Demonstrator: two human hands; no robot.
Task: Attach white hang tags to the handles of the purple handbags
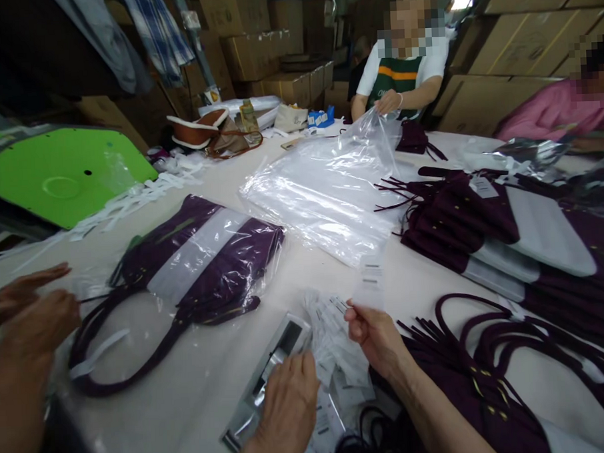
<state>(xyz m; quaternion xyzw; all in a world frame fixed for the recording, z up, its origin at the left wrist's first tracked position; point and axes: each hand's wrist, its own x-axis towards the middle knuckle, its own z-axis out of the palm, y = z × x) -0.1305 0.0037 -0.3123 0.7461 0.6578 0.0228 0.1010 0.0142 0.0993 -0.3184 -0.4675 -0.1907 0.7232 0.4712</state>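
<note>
Over the near part of the worktop (pixel 198 364), the right hand (pixel 374 333) is pinching a white label (pixel 372 283), which is extending up beyond its fingertips. A heap of tags (pixel 329 332) is lying between both hands. The left hand (pixel 292 397), fingers bent, is resting by a metallic box (pixel 259 385); whether it is gripping anything, I cannot tell. Purple bags (pixel 469 386) are lying right of the right hand.
</note>
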